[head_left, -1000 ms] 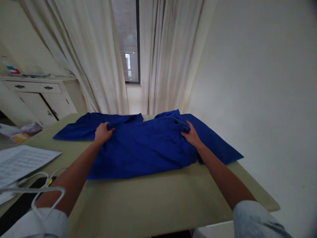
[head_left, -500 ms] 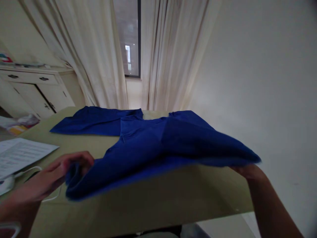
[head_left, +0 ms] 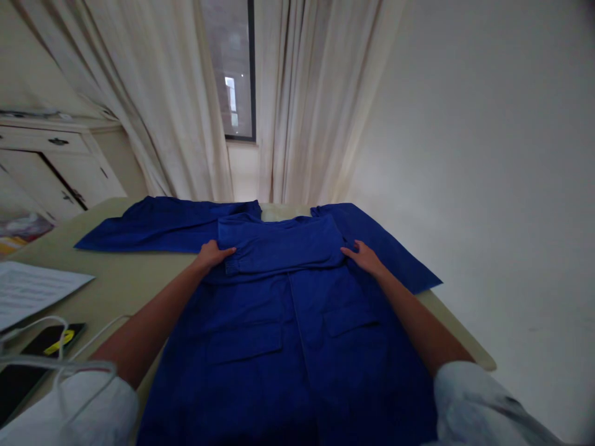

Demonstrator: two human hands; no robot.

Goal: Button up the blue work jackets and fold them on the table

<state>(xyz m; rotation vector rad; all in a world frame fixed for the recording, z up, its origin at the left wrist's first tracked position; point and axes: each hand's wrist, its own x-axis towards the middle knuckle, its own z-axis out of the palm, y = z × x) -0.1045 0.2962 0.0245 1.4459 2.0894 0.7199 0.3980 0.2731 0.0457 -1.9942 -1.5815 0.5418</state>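
A blue jacket (head_left: 260, 378) with flap pockets lies front up, running from the middle of the table down to the near edge. Across its upper end rests a folded blue band of cloth (head_left: 288, 246) with a gathered end on the left. My left hand (head_left: 214, 253) pinches the left end of that band between thumb and fingers. At the right end, my right hand (head_left: 365, 257) grips the cloth likewise. Blue cloth pieces stretch out at the far left (head_left: 153, 224) and right (head_left: 379, 244); whether they belong to the jacket is unclear.
On the left of the table (head_left: 139, 279) lie a printed sheet (head_left: 35, 290), a black phone-like object (head_left: 32, 365) and white cables (head_left: 60, 319). A cream cabinet (head_left: 69, 155) stands beyond, curtains (head_left: 162, 93) hang behind, and a wall (head_left: 488, 186) borders the right.
The jacket's near part, held raised by both hands at its edge, now lies down toward me. Both hands have moved forward and inward to the folded band at its upper end.
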